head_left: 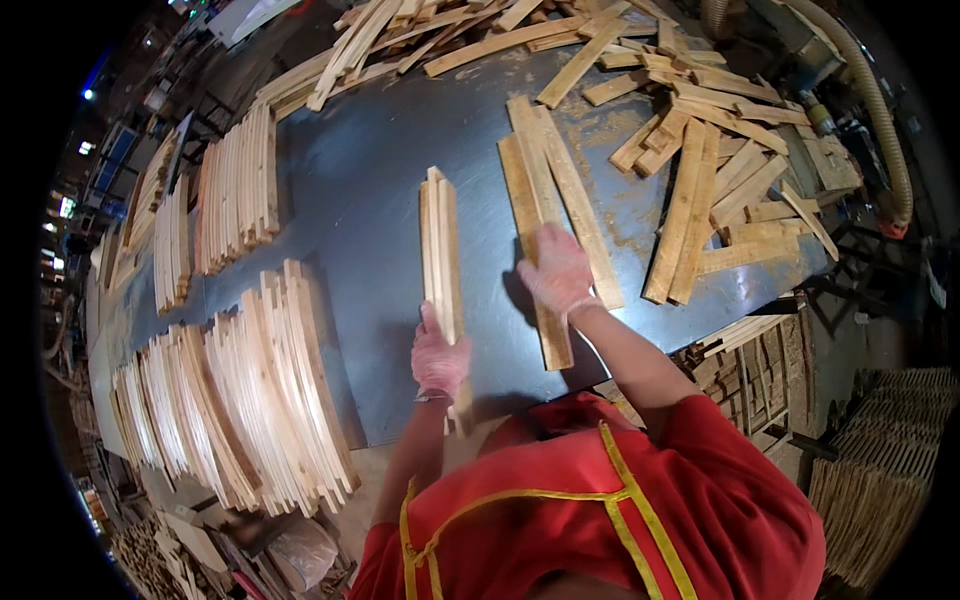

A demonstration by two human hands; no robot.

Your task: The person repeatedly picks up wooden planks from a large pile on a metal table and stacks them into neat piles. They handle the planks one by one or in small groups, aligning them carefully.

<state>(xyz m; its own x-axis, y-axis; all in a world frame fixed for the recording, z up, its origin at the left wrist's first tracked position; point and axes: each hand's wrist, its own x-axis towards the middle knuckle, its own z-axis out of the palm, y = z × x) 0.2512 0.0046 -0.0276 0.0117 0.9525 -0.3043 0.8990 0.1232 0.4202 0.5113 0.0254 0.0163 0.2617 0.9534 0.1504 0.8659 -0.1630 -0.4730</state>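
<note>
Clasping wooden slats in left hand, seven o'clock; resting right hand on planks, two o'clock, cannot tell grip.

Can read no text, label, number or sign on the wooden strips, the table or the red clothing; cannot tell on the lit panels, small and blurred, at far left.

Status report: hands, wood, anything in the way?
Left hand around strip bundle. Right hand on loose boards. Jumbled pile farther right, apart from both hands.
</note>
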